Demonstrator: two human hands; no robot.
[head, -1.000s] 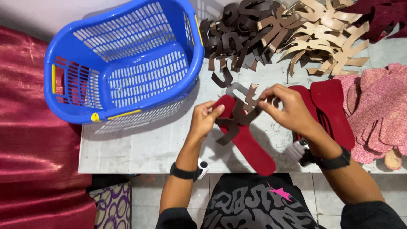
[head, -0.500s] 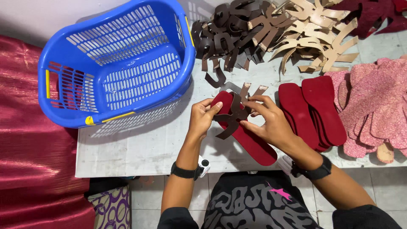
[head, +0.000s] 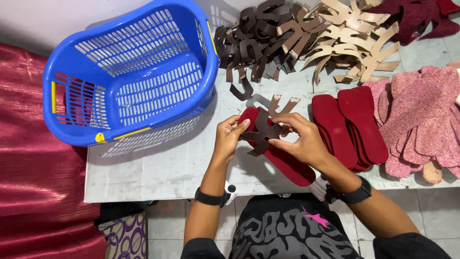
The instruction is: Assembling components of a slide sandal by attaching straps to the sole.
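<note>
Hands (head: 230, 139) (head: 302, 141) shifted left, gripping strap piece (head: 261, 134) on red insole (head: 282, 160).

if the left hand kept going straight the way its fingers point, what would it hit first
The left hand points up and right across the red insole it grips. Beyond that, it would probably meet the loose dark brown strap piece on the table, before the dark strap pile; depth is unclear.

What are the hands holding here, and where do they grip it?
Both hands, left hand and right hand, pinch a brown strap piece at its edges, against a red insole.
</note>
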